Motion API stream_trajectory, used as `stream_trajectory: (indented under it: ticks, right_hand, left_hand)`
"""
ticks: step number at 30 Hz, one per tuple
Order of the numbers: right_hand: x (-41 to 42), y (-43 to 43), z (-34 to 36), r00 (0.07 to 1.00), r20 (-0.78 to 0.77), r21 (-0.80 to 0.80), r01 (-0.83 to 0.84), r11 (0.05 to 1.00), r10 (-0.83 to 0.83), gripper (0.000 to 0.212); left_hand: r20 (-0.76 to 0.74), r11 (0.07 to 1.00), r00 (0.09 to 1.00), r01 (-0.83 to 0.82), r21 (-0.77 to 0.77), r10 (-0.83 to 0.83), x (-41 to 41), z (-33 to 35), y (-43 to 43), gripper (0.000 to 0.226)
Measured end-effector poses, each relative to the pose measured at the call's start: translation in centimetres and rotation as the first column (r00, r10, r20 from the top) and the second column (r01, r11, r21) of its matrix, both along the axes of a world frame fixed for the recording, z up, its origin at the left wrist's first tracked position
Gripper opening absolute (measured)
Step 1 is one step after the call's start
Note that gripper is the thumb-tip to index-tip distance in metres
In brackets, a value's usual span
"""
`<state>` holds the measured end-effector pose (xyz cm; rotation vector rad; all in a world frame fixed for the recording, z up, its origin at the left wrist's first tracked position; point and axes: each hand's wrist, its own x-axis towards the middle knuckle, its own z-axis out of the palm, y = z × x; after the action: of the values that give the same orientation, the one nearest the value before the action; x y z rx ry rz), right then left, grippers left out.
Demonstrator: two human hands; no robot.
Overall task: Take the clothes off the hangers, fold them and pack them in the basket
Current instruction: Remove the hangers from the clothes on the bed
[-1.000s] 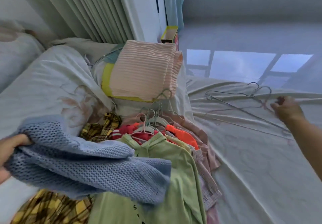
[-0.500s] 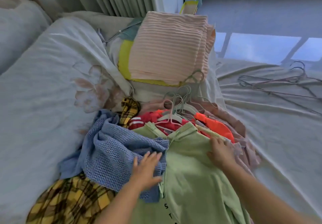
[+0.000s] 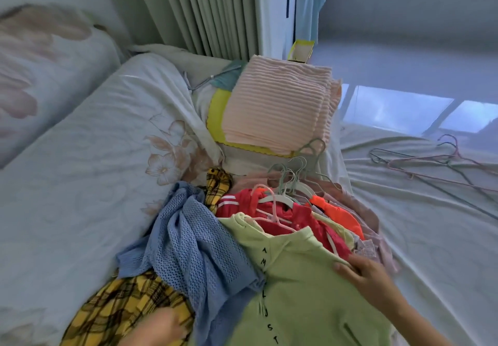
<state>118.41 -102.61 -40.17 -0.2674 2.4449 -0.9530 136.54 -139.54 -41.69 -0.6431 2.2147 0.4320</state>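
Green cotton fills the near middle of my view: the green hoodie lies on top of the clothes pile on the bed, its long axis running from my body away toward the curtain, hood end pointing away from me and the line of black letters down its front running the same way. My right hand lies on its right shoulder, thumb and fingers pinching a fold of the green cloth. My left hand sits at the bottom edge of the view on the yellow plaid garment; its fingers are blurred and I cannot tell whether they grip anything.

Just left of the hoodie, the blue knit top lies bunched, partly over the plaid and touching the hoodie's left side. Beyond the hood, a red garment and an orange one are on hangers, the hooks clustered together and pointing away from me. Behind them a folded pink ribbed blanket rests on a yellow-edged cloth. Well apart on the right, empty wire hangers lie flat on the sheet. A flowered pillow is on my left.
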Motion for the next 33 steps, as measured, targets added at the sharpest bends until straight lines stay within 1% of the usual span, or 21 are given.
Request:
stream_trajectory:
  ticks: [1, 2, 3, 4, 5, 7, 9, 10, 11, 13, 15, 17, 19, 21, 22, 24, 26, 27, 28, 31, 33]
  right_hand:
    - [0.5, 0.7, 1.2, 1.0, -0.011, -0.01, -0.008, 1.0, 0.008, 0.051]
    - [0.9, 1.2, 2.8, 1.0, -0.02, -0.014, -0.018, 1.0, 0.018, 0.04]
    - [1.3, 1.8, 4.7, 0.998, -0.048, -0.036, -0.036, 0.999, 0.034, 0.029]
    - [1.7, 2.4, 6.5, 0.995, -0.079, -0.05, -0.056, 0.997, 0.052, 0.029]
    - [1.9, 3.3, 7.9, 0.992, -0.11, -0.05, -0.068, 0.996, 0.062, 0.038]
    - [2.7, 5.8, 10.1, 0.995, -0.085, -0.035, -0.046, 0.998, 0.043, 0.05]
    - [3.6, 8.3, 13.1, 0.998, -0.055, -0.034, -0.021, 0.999, 0.019, 0.047]
    - [4.0, 9.6, 14.5, 1.0, -0.025, -0.038, 0.014, 0.999, -0.015, 0.045]
    - [4.4, 11.1, 15.8, 0.999, -0.024, -0.055, 0.023, 0.998, -0.024, 0.049]
    - [4.3, 13.9, 17.6, 0.999, -0.034, -0.08, 0.03, 0.996, -0.033, 0.058]
    - [4.2, 15.2, 19.4, 0.995, -0.088, -0.087, -0.053, 0.995, 0.045, 0.058]
    - [4.3, 14.2, 21.0, 0.978, -0.188, -0.098, -0.113, 0.989, 0.093, 0.062]
    - [4.6, 12.2, 22.6, 0.985, -0.159, -0.2, -0.097, 0.975, 0.065, 0.048]
    - [4.6, 11.2, 24.0, 0.996, -0.074, -0.281, -0.069, 0.957, 0.05, 0.015]
    - [4.5, 11.7, 24.5, 0.997, -0.046, -0.278, -0.077, 0.957, 0.067, 0.013]
    - [4.4, 13.6, 25.5, 0.996, 0.049, -0.316, -0.055, 0.947, 0.075, 0.022]
    - [4.8, 16.1, 26.7, 0.993, 0.097, -0.324, -0.038, 0.945, 0.073, 0.045]
    - [5.0, 17.2, 27.1, 0.991, 0.116, -0.312, -0.027, 0.95, 0.067, 0.049]
    - [5.3, 18.3, 27.5, 0.991, 0.125, -0.295, -0.018, 0.955, 0.057, 0.044]
    - [5.5, 21.0, 27.7, 0.992, 0.12, -0.257, -0.016, 0.966, 0.049, 0.008]
    - [5.3, 22.6, 27.5, 0.997, 0.065, -0.189, -0.018, 0.982, 0.031, 0.006]
  left_hand:
    - [-0.12, 0.998, 0.992, -0.044, 0.039, 0.048, -1.3, 1.8, 1.2, 0.028]
    - [-0.211, 0.995, 0.974, -0.071, 0.072, 0.085, -2.7, 3.8, 2.4, 0.034]
    - [-0.371, 0.993, 0.923, -0.074, 0.095, 0.104, -4.4, 4.7, 3.5, 0.048]
    - [-0.479, 0.995, 0.874, -0.045, 0.089, 0.082, -6.4, 6.7, 5.0, 0.061]
    - [-0.557, 0.996, 0.83, 0.016, 0.09, 0.037, -8.2, 8.3, 6.5, 0.07]
    - [-0.515, 0.984, 0.854, 0.146, 0.104, -0.072, -10.7, 10.5, 8.3, 0.071]
    - [-0.446, 0.957, 0.886, 0.225, 0.182, -0.124, -11.6, 11.9, 9.5, 0.04]
    - [-0.449, 0.939, 0.89, 0.217, 0.265, -0.079, -11.7, 13.0, 10.2, 0.028]
    - [-0.491, 0.908, 0.871, 0.211, 0.361, -0.008, -11.6, 13.8, 11.2, 0.031]
    - [-0.579, 0.87, 0.811, 0.231, 0.437, 0.076, -11.2, 15.5, 13.9, 0.038]
    - [-0.631, 0.87, 0.774, 0.275, 0.409, 0.052, -10.8, 17.5, 17.1, 0.035]
    - [-0.667, 0.888, 0.741, 0.356, 0.292, -0.078, -10.4, 19.8, 20.7, 0.034]
    - [-0.706, 0.903, 0.689, 0.392, 0.174, -0.163, -10.1, 21.9, 23.7, 0.034]
    - [-0.762, 0.892, 0.629, 0.42, 0.166, -0.155, -10.0, 23.7, 25.5, 0.027]
    - [-0.769, 0.871, 0.621, 0.451, 0.192, -0.152, -9.9, 24.5, 25.9, 0.023]
    - [-0.744, 0.784, 0.629, 0.571, 0.244, -0.227, -9.8, 25.6, 25.6, 0.027]
    - [-0.728, 0.698, 0.601, 0.675, 0.241, -0.33, -9.6, 26.2, 24.7, 0.031]
    - [-0.731, 0.675, 0.59, 0.696, 0.245, -0.342, -9.4, 26.3, 24.2, 0.027]
    - [-0.735, 0.659, 0.594, 0.701, 0.273, -0.327, -8.9, 26.3, 24.1, 0.024]
    - [-0.757, 0.595, 0.59, 0.726, 0.345, -0.281, -7.0, 26.1, 25.6, 0.024]
    - [-0.768, 0.546, 0.616, 0.711, 0.444, -0.177, -5.9, 25.9, 27.3, 0.032]
